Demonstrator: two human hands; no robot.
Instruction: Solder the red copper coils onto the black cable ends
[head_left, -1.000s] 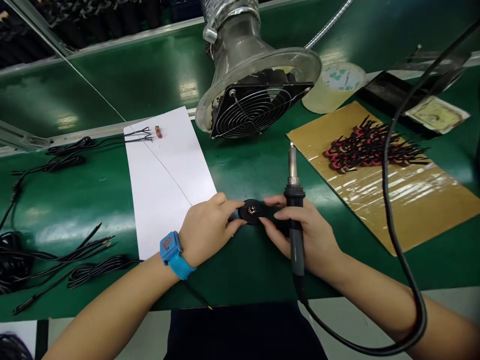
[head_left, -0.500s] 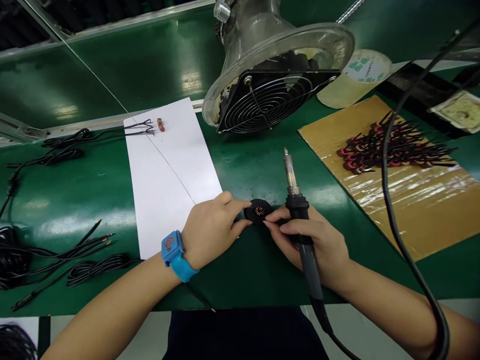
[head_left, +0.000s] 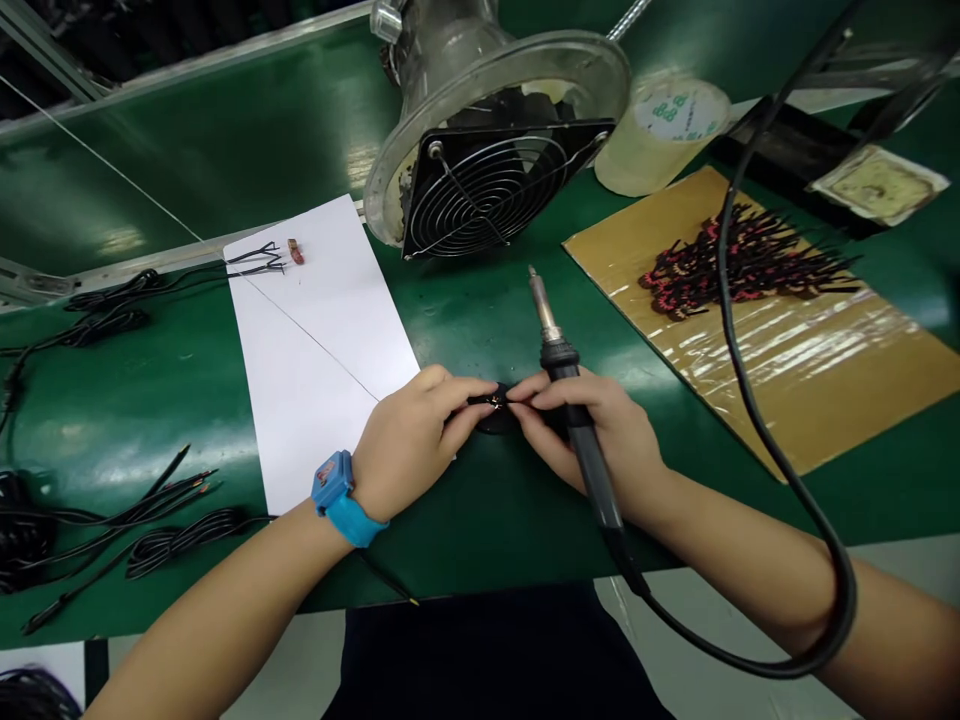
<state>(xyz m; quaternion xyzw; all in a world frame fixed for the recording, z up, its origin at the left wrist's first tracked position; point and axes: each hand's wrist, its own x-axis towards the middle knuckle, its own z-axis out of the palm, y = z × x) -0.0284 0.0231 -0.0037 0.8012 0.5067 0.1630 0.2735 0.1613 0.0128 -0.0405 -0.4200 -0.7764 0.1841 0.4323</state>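
Thumb and forefinger of my left hand point(head_left: 409, 435) pinch the end of a thin black cable point(head_left: 478, 400). Small bare metal wire ends point(head_left: 496, 403) show at its tip. Just below them lies a round black disc point(head_left: 493, 424), partly covered by my fingers. My right hand point(head_left: 611, 425) grips a soldering iron point(head_left: 596, 470), its tip pointing up and away from the cable. The right thumb and forefinger also close together at the wire ends; whether they hold a wire there I cannot tell.
A fume extractor point(head_left: 480, 190) hangs behind my hands. On the right, a brown board point(head_left: 810, 380) bears a pile of small black-and-red parts point(head_left: 742, 265). White paper point(head_left: 315, 350), several black cables point(head_left: 184, 540) and a jar point(head_left: 652, 145) are around. The iron's cord point(head_left: 739, 340) loops over my right forearm.
The view has shifted, so most things sit further left. My hands have moved closer together over the disc, and the cable end with bare wires now shows between my fingers.
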